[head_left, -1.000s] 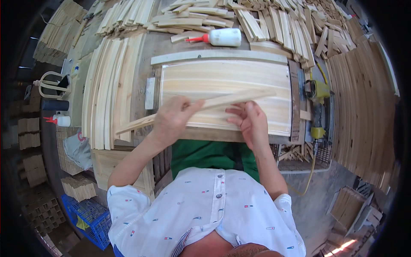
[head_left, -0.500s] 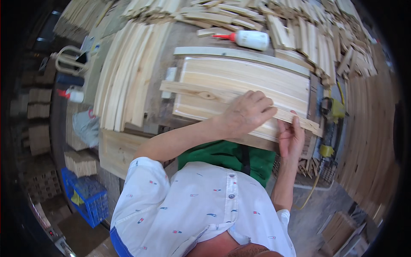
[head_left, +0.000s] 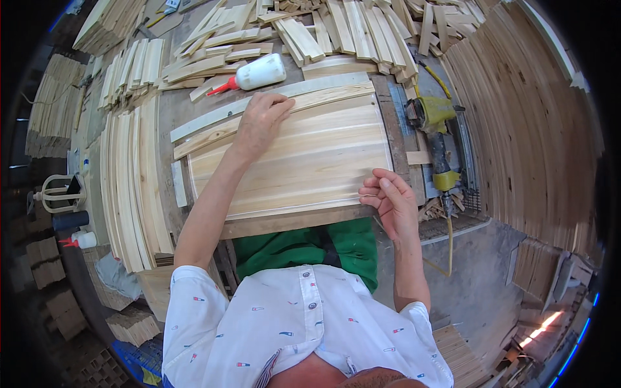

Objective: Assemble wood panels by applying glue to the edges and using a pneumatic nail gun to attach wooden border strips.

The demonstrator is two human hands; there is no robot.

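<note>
A pale, flat wooden panel (head_left: 304, 155) lies on the worktable in front of me, with a thin white line along its edges. Along its far edge rests a long wooden strip (head_left: 207, 137), set against a paler rail (head_left: 194, 124) behind it. My left hand (head_left: 262, 123) has its fingers curled over the strip near its middle. By the panel's near right corner is my right hand (head_left: 393, 202), raised with its fingers loosely bent and apart, nothing seen in them. A white glue bottle (head_left: 262, 71) with a red nozzle lies just beyond the rail.
Loose wooden strips (head_left: 362, 32) are heaped at the far side. Longer boards (head_left: 132, 187) stand stacked on the left. A yellow-green power tool (head_left: 433, 115) with a hose lies to the right, before a tall stack of boards (head_left: 524, 129). Another glue bottle (head_left: 84, 240) is at far left.
The wooden strip has moved from across the panel to its far edge, with my left hand on it. My right hand has let go of the strip's end. The whole view has shifted.
</note>
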